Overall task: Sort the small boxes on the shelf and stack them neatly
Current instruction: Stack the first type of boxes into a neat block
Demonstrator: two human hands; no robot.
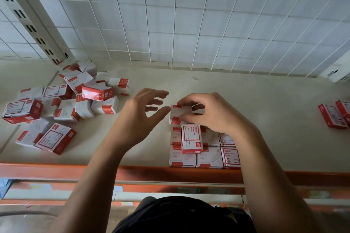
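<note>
Beige shelf [265, 109] against wire grid [208, 24]: your right hand [214, 113] pinches one small box [176, 113] at the back of the neat block [209, 158], left hand [136, 117] spread open beside it, jumbled pile [98, 93] at left unsorted, so I'd judge under half done.

The box [180, 112] pinched in the fingers [186, 100] of my right hand [214, 113] is thin printed card, smooth with a faint sheen; the loose boxes [66, 100] are the same. The shelf [147, 147] looks matt and smooth, its orange front edge [151, 173] painted metal. Behind, the wire grid [189, 24] is white-coated; the paper clip [196, 78] is bright metal.
</note>
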